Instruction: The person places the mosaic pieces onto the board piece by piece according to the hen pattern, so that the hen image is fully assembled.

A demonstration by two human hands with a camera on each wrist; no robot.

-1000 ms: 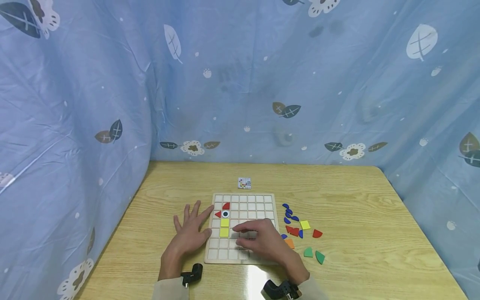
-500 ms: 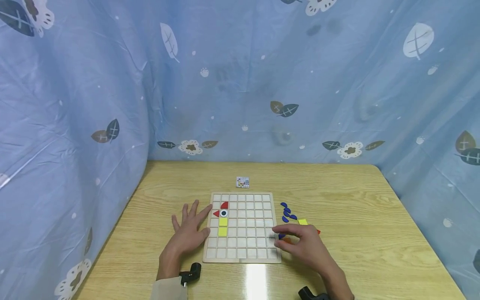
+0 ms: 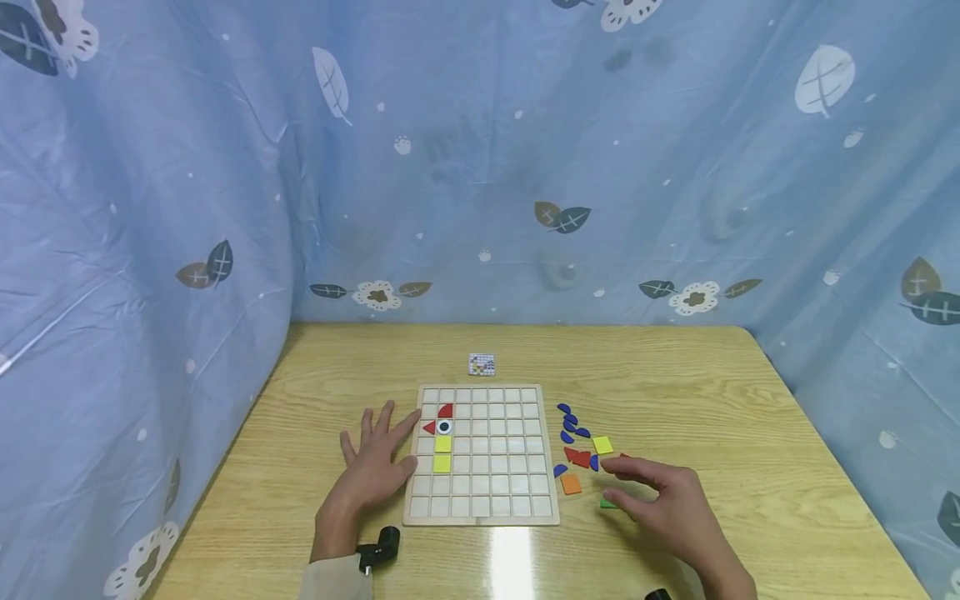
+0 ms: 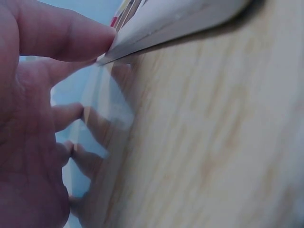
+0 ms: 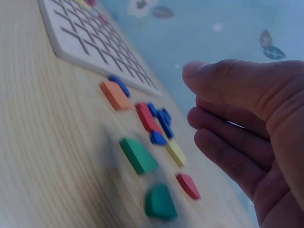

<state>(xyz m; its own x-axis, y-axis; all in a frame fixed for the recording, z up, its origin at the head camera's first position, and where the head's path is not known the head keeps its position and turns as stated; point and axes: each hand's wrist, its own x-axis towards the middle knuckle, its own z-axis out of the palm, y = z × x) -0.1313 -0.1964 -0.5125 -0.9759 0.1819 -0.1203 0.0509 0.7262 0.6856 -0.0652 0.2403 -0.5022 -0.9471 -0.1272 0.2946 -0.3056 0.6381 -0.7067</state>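
My left hand (image 3: 372,471) lies with fingers spread on the table, thumb and index fingertip at the left edge of the gridded board (image 3: 498,462). In its second column sit a red quarter circle (image 3: 446,411), a white tile with a dark ring (image 3: 445,427) and two yellow squares (image 3: 442,463); a red triangle (image 3: 430,427) points left beside the ring tile. My right hand (image 3: 671,500), holding nothing, hovers over the loose pieces right of the board, fingers loosely bent. Below it in the right wrist view are two green pieces (image 5: 137,155) and a red piece (image 5: 188,185).
Several blue half circles (image 3: 582,432), red pieces (image 3: 581,459), a yellow square (image 3: 603,445) and an orange tile (image 3: 572,484) lie right of the board. A small printed pattern card (image 3: 482,365) lies behind it. A patterned blue curtain (image 3: 450,167) encloses the table (image 3: 697,400).
My right hand has moved right from over the board to above the loose pieces, near the green ones. The left hand stays at the board's edge.
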